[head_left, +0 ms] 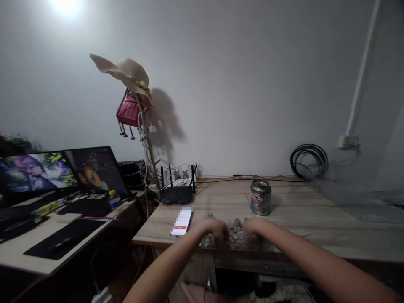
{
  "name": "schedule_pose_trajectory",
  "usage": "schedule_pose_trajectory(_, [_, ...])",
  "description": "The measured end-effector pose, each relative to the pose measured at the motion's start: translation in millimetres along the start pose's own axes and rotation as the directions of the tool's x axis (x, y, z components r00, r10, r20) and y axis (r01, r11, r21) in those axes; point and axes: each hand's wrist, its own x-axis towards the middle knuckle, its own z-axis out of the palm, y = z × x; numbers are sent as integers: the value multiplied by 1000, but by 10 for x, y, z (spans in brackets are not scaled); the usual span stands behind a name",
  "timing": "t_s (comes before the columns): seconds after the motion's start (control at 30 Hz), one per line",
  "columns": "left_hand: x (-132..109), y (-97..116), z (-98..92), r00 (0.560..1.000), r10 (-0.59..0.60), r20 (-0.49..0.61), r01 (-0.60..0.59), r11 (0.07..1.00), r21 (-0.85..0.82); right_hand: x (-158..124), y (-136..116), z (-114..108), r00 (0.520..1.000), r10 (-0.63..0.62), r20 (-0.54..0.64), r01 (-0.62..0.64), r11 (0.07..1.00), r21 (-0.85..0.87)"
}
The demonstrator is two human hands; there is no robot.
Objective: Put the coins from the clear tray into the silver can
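Many coins (237,230) lie loosely spread near the front edge of the desk, on what looks like a clear plastic tray or sheet. My left hand (219,229) is bent down at the left of the pile with its fingers curled; anything inside them is hidden. On the pile's other side, my right hand (252,228) reaches down among the coins, its fingertips mostly out of sight behind the hand. Behind it stands a metal tin can (260,198) with a printed label, upright and touched by neither hand.
A lit phone (182,221) lies left of the coins, with a black router (177,195) behind it. Coiled black cable (309,161) leans on the wall. Left are monitors (97,172), a bottle (114,199) and a mouse pad (63,240). A hat (126,73) hangs on a stand.
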Motion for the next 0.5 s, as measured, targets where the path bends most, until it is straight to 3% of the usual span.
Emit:
schedule_pose_trajectory(0.1, [-11,-70,37,1000,7,-16,-9,993,-115,-26,4,-14,990,49,131,-51,999,17])
schedule_pose_trajectory(0.17, [7,-122,87,997,12,-70,-36,937,-348,-74,17,-30,979,68,192,-76,997,35])
schedule_pose_trajectory(0.2, [29,-143,118,992,-4,-124,-63,846,-530,-101,25,-45,974,75,213,-87,995,46])
schedule_pose_trajectory(0.23, [58,-157,148,982,-38,-184,-106,698,-709,-125,33,-68,971,81,224,-97,994,59])
schedule_pose_trajectory(0.3, [132,-158,196,948,-140,-285,-240,272,-932,-155,37,-147,976,85,199,-106,990,97])
schedule_pose_trajectory(0.33, [173,-142,211,936,-169,-308,-288,134,-948,-158,30,-204,984,81,157,-102,987,125])
schedule_pose_trajectory(0.37, [213,-115,221,930,-182,-318,-316,41,-948,-151,15,-271,992,75,98,-89,983,158])
schedule_pose_trajectory(0.5, [341,58,239,925,-184,-334,-364,-173,-915,-69,-100,-548,988,44,-151,-3,965,262])
